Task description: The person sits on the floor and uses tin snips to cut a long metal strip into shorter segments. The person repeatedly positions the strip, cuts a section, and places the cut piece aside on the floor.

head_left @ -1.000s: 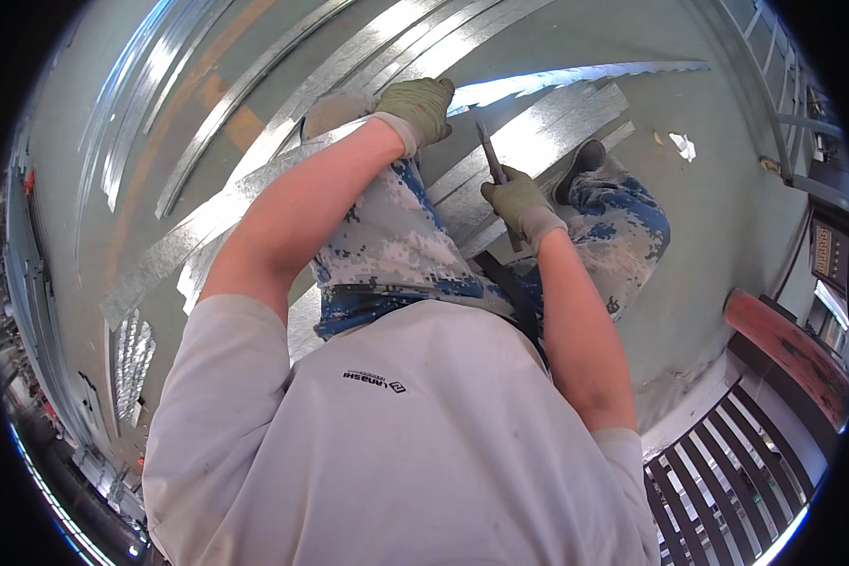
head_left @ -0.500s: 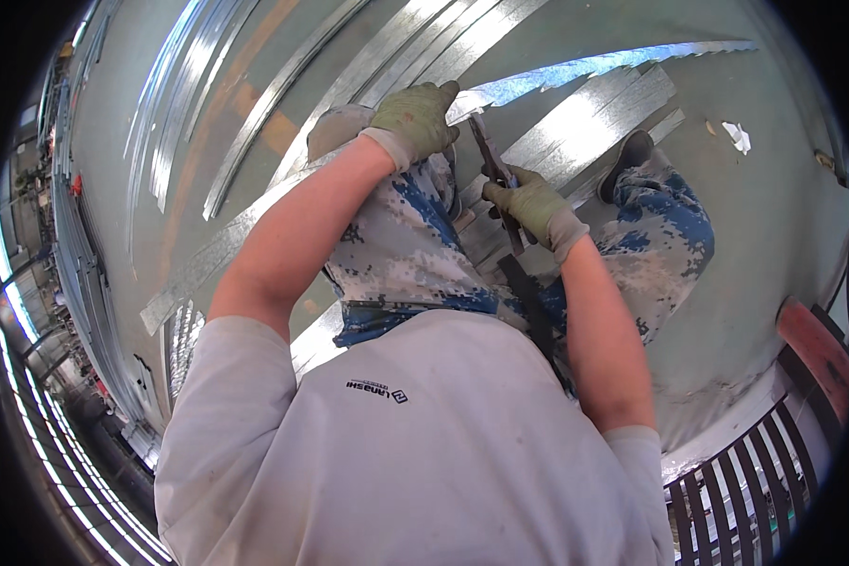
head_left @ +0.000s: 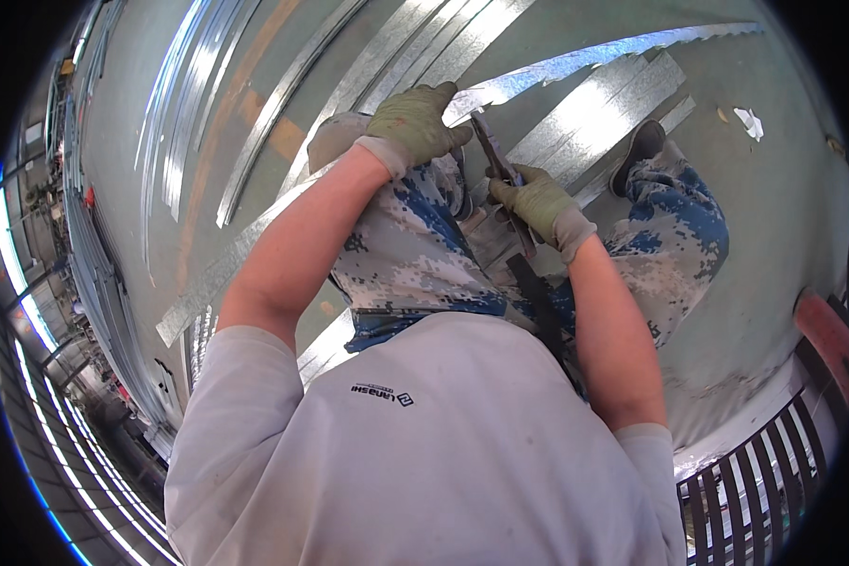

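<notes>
My left hand, in a pale green glove, is closed on a long, shiny metal strip with a jagged edge at its far right part. A strip also shows on the left below my forearm; my arm and knee hide whether it is the same piece. My right hand, gloved too, grips a dark plier-like hand tool. Its jaws point up to the strip's near edge, just right of my left hand. Whether they bite on the metal cannot be made out.
Flat metal strips lie on the green floor beyond my knees. More long strips and a narrow channel lie at the far left. A white scrap is at the right. A dark slatted rack stands near right.
The whole view has shifted slightly. Both hands keep their holds, and the tool's jaws remain by the strip's edge.
</notes>
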Action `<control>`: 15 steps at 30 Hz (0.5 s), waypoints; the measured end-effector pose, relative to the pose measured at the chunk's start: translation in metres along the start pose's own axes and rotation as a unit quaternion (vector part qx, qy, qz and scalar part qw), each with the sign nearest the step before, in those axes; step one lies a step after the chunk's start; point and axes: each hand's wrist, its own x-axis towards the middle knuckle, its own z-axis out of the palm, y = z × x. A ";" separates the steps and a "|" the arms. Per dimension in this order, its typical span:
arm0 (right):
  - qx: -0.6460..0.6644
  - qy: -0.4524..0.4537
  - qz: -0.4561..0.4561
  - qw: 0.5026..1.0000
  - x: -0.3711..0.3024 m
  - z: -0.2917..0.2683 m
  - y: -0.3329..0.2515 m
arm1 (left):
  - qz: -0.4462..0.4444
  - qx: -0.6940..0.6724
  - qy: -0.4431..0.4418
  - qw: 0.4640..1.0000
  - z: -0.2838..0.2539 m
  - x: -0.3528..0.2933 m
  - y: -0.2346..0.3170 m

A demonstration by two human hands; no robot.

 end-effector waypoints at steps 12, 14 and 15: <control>-0.004 -0.008 0.009 1.000 -0.002 -0.004 -0.004 | -0.020 -0.039 0.006 0.999 -0.006 0.000 0.001; 0.004 -0.014 0.011 1.000 -0.003 -0.003 -0.006 | -0.026 -0.043 0.005 0.999 -0.005 0.000 0.000; 0.008 -0.014 0.011 1.000 -0.004 -0.003 -0.006 | -0.027 -0.041 0.009 0.999 -0.004 0.000 -0.001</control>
